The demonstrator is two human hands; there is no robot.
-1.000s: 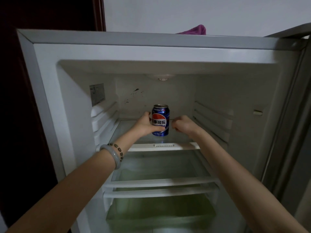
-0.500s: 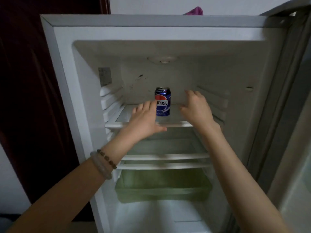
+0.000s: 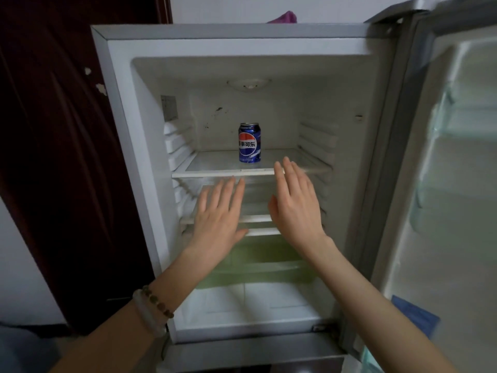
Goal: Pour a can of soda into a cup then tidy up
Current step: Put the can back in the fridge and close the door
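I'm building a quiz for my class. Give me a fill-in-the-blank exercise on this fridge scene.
1. The soda can stands upright on the ___ shelf of the fridge.
2. The left hand and right hand hold ___.
3. The fridge door stands ___.
Missing words: top; nothing; open.

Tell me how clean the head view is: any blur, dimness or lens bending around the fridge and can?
Head view: light is dim and flat; the soda can is sharp, its label readable; the left hand and right hand look slightly soft; the open fridge door at right is smeared by blur; wide-angle bending slants the fridge frame.
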